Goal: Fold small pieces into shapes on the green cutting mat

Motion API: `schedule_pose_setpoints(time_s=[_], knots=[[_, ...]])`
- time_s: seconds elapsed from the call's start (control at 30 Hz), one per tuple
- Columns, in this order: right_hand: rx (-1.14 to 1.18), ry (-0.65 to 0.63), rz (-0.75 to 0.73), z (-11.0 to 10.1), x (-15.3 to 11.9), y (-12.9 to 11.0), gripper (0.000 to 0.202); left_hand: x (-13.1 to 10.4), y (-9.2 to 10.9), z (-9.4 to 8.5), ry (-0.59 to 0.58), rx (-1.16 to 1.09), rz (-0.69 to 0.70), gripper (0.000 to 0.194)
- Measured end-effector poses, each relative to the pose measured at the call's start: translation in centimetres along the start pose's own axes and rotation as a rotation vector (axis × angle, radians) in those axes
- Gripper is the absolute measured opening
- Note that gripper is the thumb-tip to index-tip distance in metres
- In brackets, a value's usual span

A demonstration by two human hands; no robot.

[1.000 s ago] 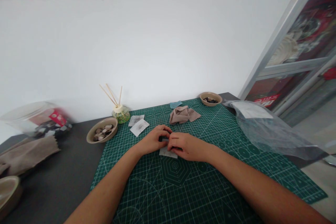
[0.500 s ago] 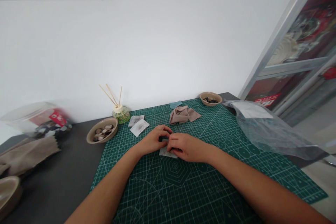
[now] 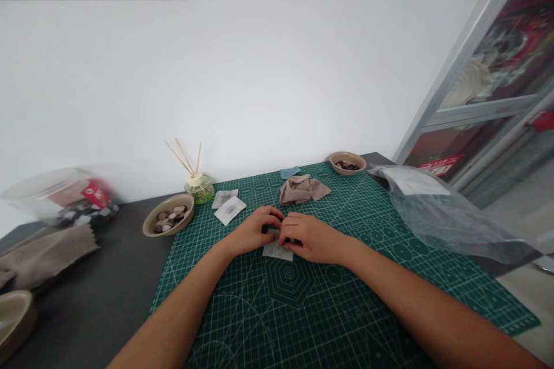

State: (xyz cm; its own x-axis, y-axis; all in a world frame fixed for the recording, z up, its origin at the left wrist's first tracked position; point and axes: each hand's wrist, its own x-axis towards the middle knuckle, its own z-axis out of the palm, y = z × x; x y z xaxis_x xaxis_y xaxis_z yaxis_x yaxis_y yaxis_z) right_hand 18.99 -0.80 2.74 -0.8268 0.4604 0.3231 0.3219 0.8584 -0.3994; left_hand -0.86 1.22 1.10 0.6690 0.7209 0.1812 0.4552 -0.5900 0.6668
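A small flat white packet (image 3: 277,251) with faint grey marks lies on the green cutting mat (image 3: 242,311) in front of me. Over its far edge, my left hand (image 3: 255,229) is curled, thumb and fingers closing on it. From the right, my right hand (image 3: 310,237) meets it with bent fingers, their tips pressed down on the packet and close to the left fingertips. The exact grip is partly hidden behind the fingers. Two similar white packets (image 3: 231,210) lie beyond my left hand, one overlapping the other.
A bowl of light and dark pieces (image 3: 149,227) and a reed diffuser (image 3: 199,189) stand left. Behind are a crumpled brown cloth (image 3: 298,190), a blue scrap (image 3: 289,172) and a bowl of dark pieces (image 3: 347,159). A clear plastic bag (image 3: 433,219) lies right, a plastic tub (image 3: 47,190) far left.
My right hand has shifted slightly away from me and to the right, uncovering more of the packet. My left hand stays in place.
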Motion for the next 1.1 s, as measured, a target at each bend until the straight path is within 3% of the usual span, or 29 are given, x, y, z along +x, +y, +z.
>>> schedule_pose_setpoints(time_s=[1.1], knots=[[0.048,-0.007,0.061,0.25,0.1,-0.08,0.011,0.08,0.44,-0.22,-0.011,-0.02,-0.023,0.017]])
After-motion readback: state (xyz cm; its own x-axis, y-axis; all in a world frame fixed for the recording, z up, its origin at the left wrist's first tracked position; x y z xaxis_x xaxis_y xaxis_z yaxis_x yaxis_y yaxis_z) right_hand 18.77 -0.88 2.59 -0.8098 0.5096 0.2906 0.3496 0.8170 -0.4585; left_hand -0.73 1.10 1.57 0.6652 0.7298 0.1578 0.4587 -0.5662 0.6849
